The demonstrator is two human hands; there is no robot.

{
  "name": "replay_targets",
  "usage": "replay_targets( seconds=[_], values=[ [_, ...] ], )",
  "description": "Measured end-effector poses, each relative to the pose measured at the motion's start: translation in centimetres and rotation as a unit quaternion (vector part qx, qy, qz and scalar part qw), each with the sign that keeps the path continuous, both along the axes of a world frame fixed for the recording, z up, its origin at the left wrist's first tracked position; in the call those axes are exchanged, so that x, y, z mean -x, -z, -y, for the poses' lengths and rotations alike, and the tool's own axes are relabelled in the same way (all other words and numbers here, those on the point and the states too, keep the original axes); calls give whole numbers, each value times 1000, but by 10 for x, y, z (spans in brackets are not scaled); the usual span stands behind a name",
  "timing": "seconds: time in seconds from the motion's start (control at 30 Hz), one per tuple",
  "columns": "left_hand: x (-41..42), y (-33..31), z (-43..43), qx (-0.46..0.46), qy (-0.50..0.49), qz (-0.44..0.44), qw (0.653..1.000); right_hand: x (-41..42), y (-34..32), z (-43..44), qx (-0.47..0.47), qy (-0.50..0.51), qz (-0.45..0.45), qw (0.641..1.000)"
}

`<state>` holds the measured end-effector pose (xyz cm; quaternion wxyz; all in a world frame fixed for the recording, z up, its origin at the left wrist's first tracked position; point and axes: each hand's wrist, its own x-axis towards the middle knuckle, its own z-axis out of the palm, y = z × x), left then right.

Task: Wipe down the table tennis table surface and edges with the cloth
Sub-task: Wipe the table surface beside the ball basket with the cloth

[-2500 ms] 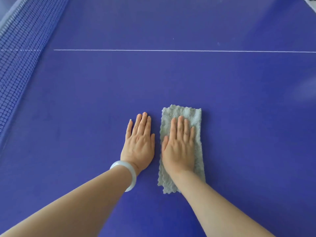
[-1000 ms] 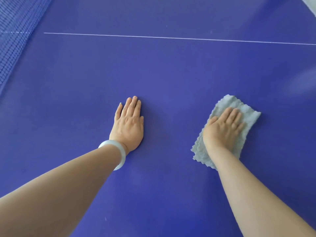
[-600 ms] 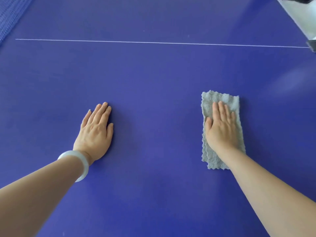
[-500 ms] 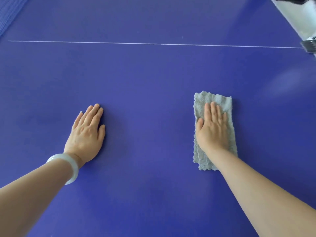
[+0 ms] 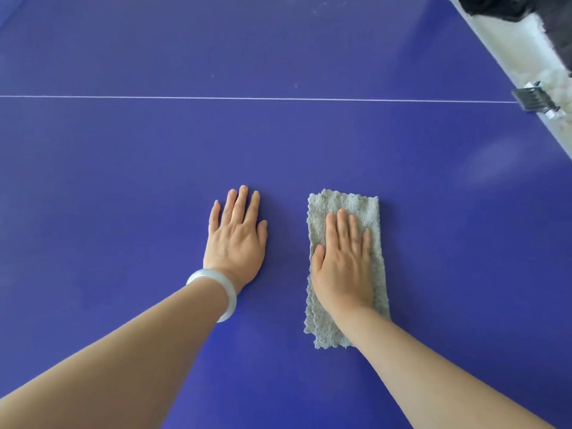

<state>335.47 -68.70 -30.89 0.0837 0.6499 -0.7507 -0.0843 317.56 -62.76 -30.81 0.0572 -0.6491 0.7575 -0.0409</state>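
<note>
**Return stroke: cloth being drawn back toward the bracing hand**

The right hand (image 5: 342, 258) is lying flat on the grey, fluffy, scallop-edged cloth (image 5: 346, 205). Its fingers are straight and close together, pressing the cloth onto the deep-blue table tennis table surface (image 5: 123, 181) without pinching or curling round it. The left hand (image 5: 236, 239), wearing a pale, translucent bangle (image 5: 216, 292) at the wrist, is resting palm-down on the bare blue top just beside the cloth, fingers equally straight and holding nothing. The cloth is lying folded into a long strip pointing away from the person, on the near side of the thin white line (image 5: 247, 98).

Compared with half a second ago, the gap between the hands is closing. The cloth was then well apart from the left hand and is now sitting near it, so a sideways stroke is being brought back inward. The white table edge (image 5: 507, 35) is showing at the upper right, carrying a dark fitting (image 5: 534, 99), possibly a clamp, though the view is too oblique to say. By this evidence the surface is being covered in passes, while the edges are not yet being wiped.
</note>
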Motion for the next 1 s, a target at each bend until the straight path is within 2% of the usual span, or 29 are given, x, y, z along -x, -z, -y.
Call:
replay_targets(
  seconds=[0.1,0.2,0.23,0.27,0.3,0.37,0.43,0.47,0.5,0.57,0.63,0.7,0.77,0.87,0.93,1.0],
  values=[
    [-4,-3,-4,-2,5,-8,1000,5,-2,-8,-2,-152,-13,988],
    [-2,-4,0,-4,0,-1,1000,36,-5,17,-18,-371,-17,928],
    [-2,-5,0,-7,-1,1,1000,51,-6,38,-19,-405,-27,914],
    [-2,-5,-1,-8,-3,1,1000,64,-7,60,-18,-393,-38,919],
    [-2,-4,0,-8,-6,0,1000,75,-7,84,-20,-335,-40,941],
    [-3,-4,-1,-7,-8,-7,1000,79,-8,121,-24,-143,-35,989],
    [-1,-4,0,-8,-10,-10,1000,55,-4,139,-27,13,-27,999],
    [-1,-4,1,-6,-10,-9,1000,34,-3,139,-26,44,-20,998],
    [0,-5,1,-5,-9,-7,1000,11,-2,133,-20,34,-9,999],
    [-1,-7,0,-3,-8,-9,1000,-29,0,103,6,-102,14,995],
    [-1,-9,1,-1,-9,-21,1000,-36,-2,67,16,-274,17,962],
    [0,-9,2,-2,-7,-18,1000,2,-6,69,12,-357,14,934],
    [0,-8,3,-3,-10,-14,1000,55,-4,95,23,-314,-22,949],
    [-1,-7,2,-8,-13,-8,1000,96,-7,143,-21,-77,-31,996],
    [-2,-7,1,-7,-16,-4,1000,71,-5,158,-19,31,-22,999],
    [-2,-8,0,-8,-19,-4,1000,32,-3,155,-10,35,0,999]
  ],
)
